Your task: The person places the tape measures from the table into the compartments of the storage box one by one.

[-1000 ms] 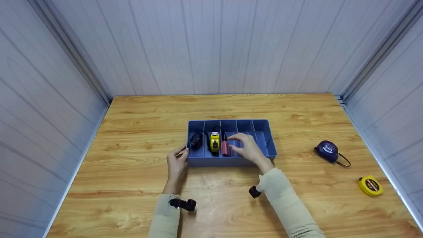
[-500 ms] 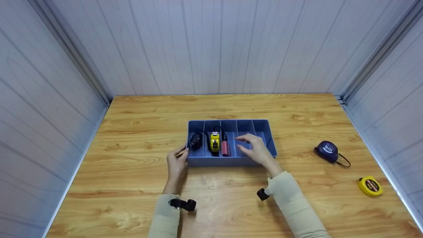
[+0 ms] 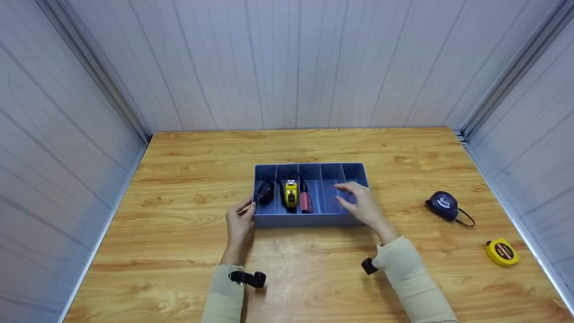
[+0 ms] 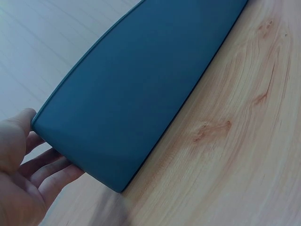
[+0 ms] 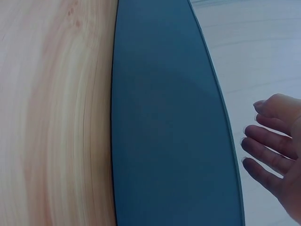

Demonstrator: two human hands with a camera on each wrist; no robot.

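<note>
A blue divided box [image 3: 309,220] stands mid-table. My left hand [image 3: 240,224] is at its left end, fingers against the end wall and thumb at the rim; in the left wrist view the fingertips pass behind the wall. Inside lie a black object [image 3: 266,192], a yellow tape measure [image 3: 291,195] and a small pinkish-red object [image 3: 306,202], in separate compartments from the left. Over the right-hand compartments my right hand [image 3: 362,206] hovers, thumb and fingers apart, holding nothing. The right wrist view also shows that hand [image 5: 277,146] beyond the box rim.
To the right of the box lies a dark blue tape measure [image 3: 443,205] with a black strap. Nearer the right edge is another yellow tape measure [image 3: 502,252]. Pale panel walls [image 3: 291,67] enclose the wooden table [image 3: 179,215] at the back and sides.
My right hand has drawn away to the right from the pinkish-red object, which stays in its compartment. My left hand and the box have kept their places.
</note>
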